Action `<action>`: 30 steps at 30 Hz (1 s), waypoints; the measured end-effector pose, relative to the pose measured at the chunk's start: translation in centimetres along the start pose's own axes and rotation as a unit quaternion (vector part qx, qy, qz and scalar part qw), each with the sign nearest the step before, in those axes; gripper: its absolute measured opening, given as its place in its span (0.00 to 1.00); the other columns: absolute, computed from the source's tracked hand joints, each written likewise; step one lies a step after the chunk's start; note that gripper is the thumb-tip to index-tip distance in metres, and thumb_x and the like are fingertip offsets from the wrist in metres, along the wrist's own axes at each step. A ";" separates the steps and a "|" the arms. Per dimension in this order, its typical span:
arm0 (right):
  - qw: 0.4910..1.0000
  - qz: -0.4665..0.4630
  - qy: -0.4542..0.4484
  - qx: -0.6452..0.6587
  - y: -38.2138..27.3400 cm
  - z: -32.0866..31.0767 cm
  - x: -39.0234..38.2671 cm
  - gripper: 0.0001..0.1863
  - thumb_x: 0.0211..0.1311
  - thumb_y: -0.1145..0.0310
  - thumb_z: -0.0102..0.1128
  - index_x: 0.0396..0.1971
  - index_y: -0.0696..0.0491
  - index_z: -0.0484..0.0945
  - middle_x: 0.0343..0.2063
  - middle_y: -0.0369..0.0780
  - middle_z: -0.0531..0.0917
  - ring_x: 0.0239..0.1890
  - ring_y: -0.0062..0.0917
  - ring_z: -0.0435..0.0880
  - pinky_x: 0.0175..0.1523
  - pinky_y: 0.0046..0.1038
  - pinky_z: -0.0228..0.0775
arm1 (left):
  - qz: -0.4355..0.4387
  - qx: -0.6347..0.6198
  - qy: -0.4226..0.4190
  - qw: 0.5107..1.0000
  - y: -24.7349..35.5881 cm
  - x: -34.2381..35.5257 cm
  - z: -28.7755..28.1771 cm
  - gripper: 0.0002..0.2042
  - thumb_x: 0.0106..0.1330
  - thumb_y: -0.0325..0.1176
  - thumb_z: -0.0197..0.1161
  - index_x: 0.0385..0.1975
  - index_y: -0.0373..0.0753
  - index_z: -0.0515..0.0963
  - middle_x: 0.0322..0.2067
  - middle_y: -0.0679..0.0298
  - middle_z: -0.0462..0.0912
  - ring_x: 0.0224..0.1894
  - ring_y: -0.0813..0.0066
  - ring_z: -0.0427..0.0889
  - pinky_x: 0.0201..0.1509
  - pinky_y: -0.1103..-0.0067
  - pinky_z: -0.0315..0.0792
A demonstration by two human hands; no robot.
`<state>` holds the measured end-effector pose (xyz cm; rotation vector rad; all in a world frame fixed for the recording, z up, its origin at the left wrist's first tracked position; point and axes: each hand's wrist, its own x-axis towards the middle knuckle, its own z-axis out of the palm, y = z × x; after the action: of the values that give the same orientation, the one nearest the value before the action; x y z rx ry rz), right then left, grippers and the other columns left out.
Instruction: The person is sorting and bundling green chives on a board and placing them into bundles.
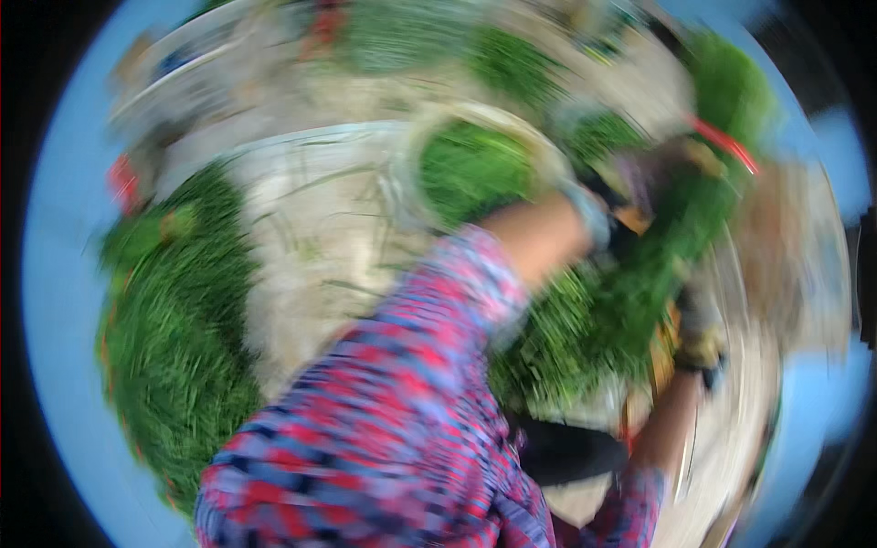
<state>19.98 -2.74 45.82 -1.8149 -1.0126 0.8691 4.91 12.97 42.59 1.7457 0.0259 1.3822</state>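
A long bundle of thin green leaves (671, 237), like chives, lies slantwise at the right, its leafy end at the upper right. A red band (726, 146) crosses it. My left hand (653, 178), in a dark and purplish glove, reaches across and is closed on the bundle below the band. Beside the bundle's lower right edge is my right hand (699, 333), also gloved; motion smears its fingers, so its grip does not show. Loose greens (557, 338) lie beneath the bundle, near my left forearm.
A large heap of greens (183, 347) fills the left side. Beyond my left forearm stands a round pale tub (411, 169) with cut greens inside. More greens (516, 68) lie at the back, near a white crate (201, 68). Scattered leaves lie on a pale surface (311, 219).
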 end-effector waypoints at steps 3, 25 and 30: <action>0.982 -0.112 -0.056 0.141 -4.3 -1.8 -0.5 0.24 0.55 0.69 0.60 0.52 0.58 0.69 0.39 0.40 0.78 0.38 0.25 0.78 0.44 0.27 0.73 | -0.019 -0.031 0.098 0.994 8.6 4.3 -2.1 0.33 0.50 0.49 0.69 0.53 0.36 0.69 0.47 0.54 0.76 0.49 0.61 0.75 0.57 0.73 0.67; 0.779 -0.306 -0.306 -0.454 1.4 37.4 9.9 0.24 0.49 0.70 0.59 0.51 0.44 0.73 0.29 0.46 0.82 0.32 0.39 0.82 0.37 0.36 0.74 | -0.091 0.076 0.591 0.798 18.2 -26.3 -38.7 0.37 0.44 0.29 0.75 0.55 0.35 0.63 0.49 0.59 0.76 0.49 0.68 0.76 0.54 0.73 0.72; 0.825 -0.346 -0.313 -0.318 -1.5 31.9 11.4 0.29 0.48 0.76 0.64 0.54 0.46 0.70 0.27 0.38 0.79 0.29 0.24 0.79 0.34 0.27 0.73 | -0.154 0.193 0.558 0.792 31.9 -30.5 -47.9 0.38 0.44 0.25 0.74 0.58 0.37 0.61 0.52 0.58 0.74 0.51 0.64 0.75 0.57 0.75 0.70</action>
<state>-2.91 18.81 33.03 -1.4271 -2.4355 0.6955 -59.83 7.32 38.66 0.8789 1.2520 2.0339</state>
